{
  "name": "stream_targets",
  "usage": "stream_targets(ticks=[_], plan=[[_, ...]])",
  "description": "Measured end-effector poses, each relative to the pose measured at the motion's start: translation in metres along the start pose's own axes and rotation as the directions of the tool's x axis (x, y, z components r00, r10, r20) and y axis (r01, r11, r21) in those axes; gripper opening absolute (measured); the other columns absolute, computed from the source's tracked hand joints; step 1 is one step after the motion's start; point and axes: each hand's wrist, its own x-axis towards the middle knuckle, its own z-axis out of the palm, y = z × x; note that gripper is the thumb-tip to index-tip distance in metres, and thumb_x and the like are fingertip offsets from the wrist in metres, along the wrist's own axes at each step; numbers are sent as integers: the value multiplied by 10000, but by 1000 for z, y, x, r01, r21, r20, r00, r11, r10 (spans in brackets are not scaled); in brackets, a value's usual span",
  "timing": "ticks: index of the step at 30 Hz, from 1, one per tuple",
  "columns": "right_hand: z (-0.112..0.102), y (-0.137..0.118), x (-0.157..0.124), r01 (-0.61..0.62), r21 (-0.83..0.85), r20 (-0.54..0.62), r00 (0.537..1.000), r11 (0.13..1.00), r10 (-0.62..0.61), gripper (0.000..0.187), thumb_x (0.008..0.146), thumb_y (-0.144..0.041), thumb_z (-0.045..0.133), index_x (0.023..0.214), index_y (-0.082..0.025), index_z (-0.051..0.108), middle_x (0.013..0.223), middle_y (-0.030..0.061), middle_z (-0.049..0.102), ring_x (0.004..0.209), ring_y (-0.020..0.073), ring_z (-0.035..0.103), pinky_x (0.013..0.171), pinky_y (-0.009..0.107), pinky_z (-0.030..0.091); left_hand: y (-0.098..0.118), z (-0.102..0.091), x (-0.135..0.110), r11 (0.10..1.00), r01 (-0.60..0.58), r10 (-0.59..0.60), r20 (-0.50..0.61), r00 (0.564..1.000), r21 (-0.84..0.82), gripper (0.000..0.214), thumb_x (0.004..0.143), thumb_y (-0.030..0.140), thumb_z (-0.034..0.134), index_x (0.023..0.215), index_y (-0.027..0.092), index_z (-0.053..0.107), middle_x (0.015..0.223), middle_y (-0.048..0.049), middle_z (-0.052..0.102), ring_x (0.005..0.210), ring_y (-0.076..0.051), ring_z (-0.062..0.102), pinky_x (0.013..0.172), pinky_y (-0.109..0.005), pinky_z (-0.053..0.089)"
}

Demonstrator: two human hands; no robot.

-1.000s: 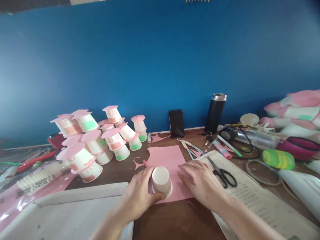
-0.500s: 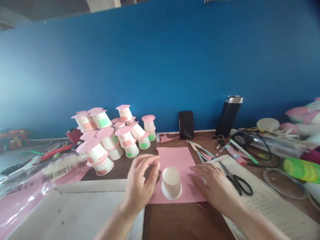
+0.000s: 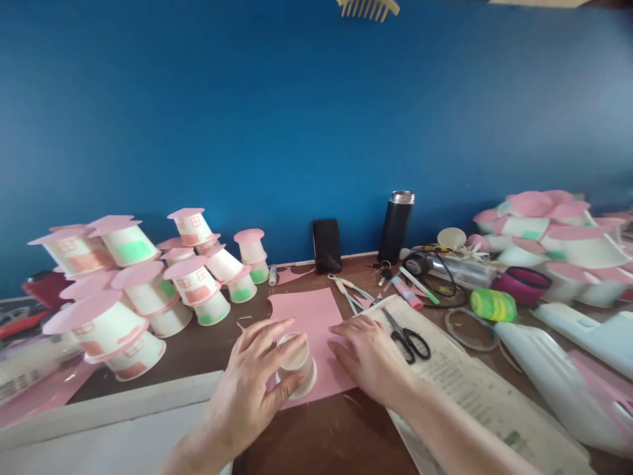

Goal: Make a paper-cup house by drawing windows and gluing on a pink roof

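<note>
A plain white paper cup (image 3: 297,359) stands upside down on a pink paper sheet (image 3: 311,310). My left hand (image 3: 252,373) reaches around its left side with the fingers spread. The index finger and thumb overlap the cup in view; whether they touch it I cannot tell. Across from it, my right hand (image 3: 366,356) rests at the sheet's right edge, fingers stretched out and holding nothing. Black-handled scissors (image 3: 409,340) lie just right of that hand, on a printed paper sheet (image 3: 459,369).
Stacked cups with pink paper roofs (image 3: 148,290) stand at left, more roofed cups (image 3: 548,231) at right. A phone (image 3: 327,246) and a black flask (image 3: 395,227) stand by the blue wall. Pliers (image 3: 349,290), a marker (image 3: 419,285) and a glue stick (image 3: 408,293) lie behind the right hand.
My left hand has moved over the cup from beside it. My right hand stays at the pink sheet's edge. The view has turned right, bringing more of the right-hand cups into sight.
</note>
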Motion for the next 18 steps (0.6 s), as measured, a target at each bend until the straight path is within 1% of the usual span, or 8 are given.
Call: stream_targets(ticks=[3, 9, 18], plan=[[0, 0, 0, 0, 15, -4, 1000, 1000, 0, 260, 914, -295, 556, 1104, -216, 715, 1042, 60, 740, 1038, 246, 616, 911, 365, 419, -1, 1, 0, 1000, -13, 13, 12, 1000, 3, 411, 904, 333, 570, 1312, 340, 524, 1333, -38, 577, 1280, -285, 436, 1048, -499, 404], [0, 0, -1, 3, 37, -16, 1000, 999, -2, 256, 915, -297, 556, 1099, -222, 717, 1031, 57, 740, 1022, 242, 619, 912, 363, 420, -2, 2, 2, 999, -33, 33, -14, 999, 36, 396, 899, 317, 571, 1294, 334, 543, 1284, -47, 616, 1249, -291, 484, 1026, -504, 422], [3, 1, -2, 26, 85, -48, 999, 996, -22, 249, 907, -279, 567, 1078, -198, 729, 989, 80, 741, 988, 245, 629, 890, 362, 453, -2, 2, 2, 1000, -10, 10, -18, 1000, 16, 394, 883, 329, 598, 1273, 348, 546, 1278, -28, 619, 1244, -287, 486, 1011, -486, 439]])
